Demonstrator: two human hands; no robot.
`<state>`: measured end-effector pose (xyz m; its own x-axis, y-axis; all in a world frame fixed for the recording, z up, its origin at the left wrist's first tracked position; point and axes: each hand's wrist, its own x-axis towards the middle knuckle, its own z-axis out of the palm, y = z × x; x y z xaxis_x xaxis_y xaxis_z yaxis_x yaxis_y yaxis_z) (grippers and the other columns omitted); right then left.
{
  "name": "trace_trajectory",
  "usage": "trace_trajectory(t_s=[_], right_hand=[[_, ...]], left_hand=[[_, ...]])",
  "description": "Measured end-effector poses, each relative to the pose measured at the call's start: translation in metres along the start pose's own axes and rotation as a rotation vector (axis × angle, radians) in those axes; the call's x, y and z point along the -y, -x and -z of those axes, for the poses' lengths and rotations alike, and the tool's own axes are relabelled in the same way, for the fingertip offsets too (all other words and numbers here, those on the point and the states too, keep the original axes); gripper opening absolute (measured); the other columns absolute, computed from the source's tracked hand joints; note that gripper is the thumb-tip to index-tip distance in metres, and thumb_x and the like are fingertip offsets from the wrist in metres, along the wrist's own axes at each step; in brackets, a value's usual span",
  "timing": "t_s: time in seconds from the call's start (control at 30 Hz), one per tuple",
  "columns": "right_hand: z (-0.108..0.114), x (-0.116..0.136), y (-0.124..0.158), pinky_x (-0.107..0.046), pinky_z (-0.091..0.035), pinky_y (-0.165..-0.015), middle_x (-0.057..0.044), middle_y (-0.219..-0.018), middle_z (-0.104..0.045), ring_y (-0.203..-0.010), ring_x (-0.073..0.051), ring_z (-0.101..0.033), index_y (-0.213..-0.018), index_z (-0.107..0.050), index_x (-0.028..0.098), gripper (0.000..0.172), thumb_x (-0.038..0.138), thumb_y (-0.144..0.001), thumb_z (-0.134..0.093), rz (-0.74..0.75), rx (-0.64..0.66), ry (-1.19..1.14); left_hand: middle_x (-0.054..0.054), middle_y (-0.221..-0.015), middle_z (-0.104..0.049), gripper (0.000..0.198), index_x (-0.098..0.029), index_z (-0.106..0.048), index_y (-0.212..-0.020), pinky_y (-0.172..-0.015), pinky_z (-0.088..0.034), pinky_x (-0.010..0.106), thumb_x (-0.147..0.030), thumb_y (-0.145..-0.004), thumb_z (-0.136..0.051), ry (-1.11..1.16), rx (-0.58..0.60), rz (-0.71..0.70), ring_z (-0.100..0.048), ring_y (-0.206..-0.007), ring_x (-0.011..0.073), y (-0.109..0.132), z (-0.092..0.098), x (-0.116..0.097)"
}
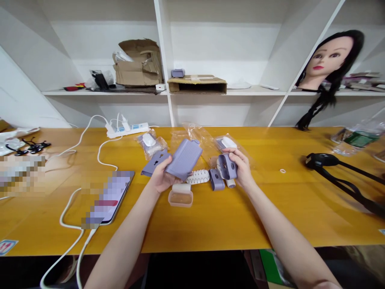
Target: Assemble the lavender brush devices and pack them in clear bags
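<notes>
My left hand [162,176] is closed round a ribbed purple plastic case [185,158], tilted above the table. In my right hand [240,164] is a hollow purple end piece [230,166] with a dark oval slot, its open side turned towards the case. A similar purple piece [216,179] stands just left of it on the table. Behind my left hand lies a flat purple plate [155,162] with dark cut-outs. Between the hands rests a white piece with a zigzag wire [197,176]. Nearer me are a small pinkish tray [180,198] and a white cylinder [181,188].
Bagged white parts [148,139] and clear plastic wrap [195,134] lie behind. To the left are a phone [111,198] with a white cable and a power strip [129,129]. A black strapped device [323,159] and a bottle [357,138] lie right. Shelves hold cardboard boxes [197,85] and a mannequin head [329,60].
</notes>
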<state>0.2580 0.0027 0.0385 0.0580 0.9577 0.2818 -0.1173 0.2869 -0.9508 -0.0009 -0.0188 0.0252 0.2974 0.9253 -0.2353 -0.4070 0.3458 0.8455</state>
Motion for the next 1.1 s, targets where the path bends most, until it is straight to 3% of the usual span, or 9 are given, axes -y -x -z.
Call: trace_trajectory(t_s=[0.17, 0.33, 0.53, 0.87, 1.1], right_hand=[[0.005, 0.005, -0.003, -0.026, -0.043, -0.049, 0.0, -0.069, -0.061, -0.054, -0.014, -0.055, -0.086, -0.064, 0.021, 0.025, 0.041, -0.073, -0.058, 0.069, -0.022, -0.026], [0.016, 0.003, -0.013, -0.027, -0.045, -0.056, -0.002, -0.083, -0.063, -0.065, -0.015, -0.057, -0.087, -0.064, 0.022, 0.023, 0.04, -0.078, -0.052, 0.224, -0.136, -0.017], [0.017, 0.001, -0.013, -0.025, -0.042, -0.06, -0.001, -0.085, -0.062, -0.067, -0.013, -0.054, -0.086, -0.065, 0.023, 0.022, 0.038, -0.082, -0.05, 0.313, -0.238, 0.098], [0.01, 0.004, -0.002, -0.026, -0.036, -0.057, 0.0, -0.081, -0.06, -0.062, -0.015, -0.049, -0.091, -0.064, 0.022, 0.026, 0.041, -0.083, -0.049, 0.369, -0.125, 0.257], [-0.011, 0.004, 0.019, -0.028, -0.039, -0.058, -0.002, -0.086, -0.061, -0.064, -0.015, -0.051, -0.103, -0.059, 0.023, 0.032, 0.044, -0.079, -0.058, 0.363, 0.057, 0.29]], left_hand=[[0.003, -0.086, -0.068, 0.046, -0.02, -0.063, -0.104, -0.057, -0.047, 0.026, -0.027, -0.059, -0.066, -0.073, -0.071, -0.076, -0.06, -0.065, 0.0157, 0.009, 0.019, -0.016], [0.003, -0.072, -0.067, 0.039, -0.016, -0.069, -0.089, -0.047, -0.042, 0.024, -0.031, -0.054, -0.062, -0.163, -0.198, -0.085, -0.054, -0.052, 0.0136, 0.018, 0.036, -0.031], [0.007, -0.081, -0.07, 0.04, -0.013, -0.071, -0.088, -0.052, -0.041, 0.024, -0.034, -0.054, -0.064, -0.302, -0.038, -0.027, -0.058, -0.061, 0.0166, 0.019, 0.037, -0.029], [0.006, -0.08, -0.07, 0.048, -0.013, -0.07, -0.096, -0.056, -0.038, 0.023, -0.038, -0.055, -0.069, -0.361, 0.005, 0.029, -0.056, -0.067, 0.0167, 0.022, 0.023, -0.028], [0.005, -0.084, -0.07, 0.05, -0.014, -0.069, -0.102, -0.057, -0.035, 0.021, -0.042, -0.06, -0.07, -0.421, 0.148, 0.064, -0.056, -0.07, 0.0153, 0.022, 0.0, -0.02]])
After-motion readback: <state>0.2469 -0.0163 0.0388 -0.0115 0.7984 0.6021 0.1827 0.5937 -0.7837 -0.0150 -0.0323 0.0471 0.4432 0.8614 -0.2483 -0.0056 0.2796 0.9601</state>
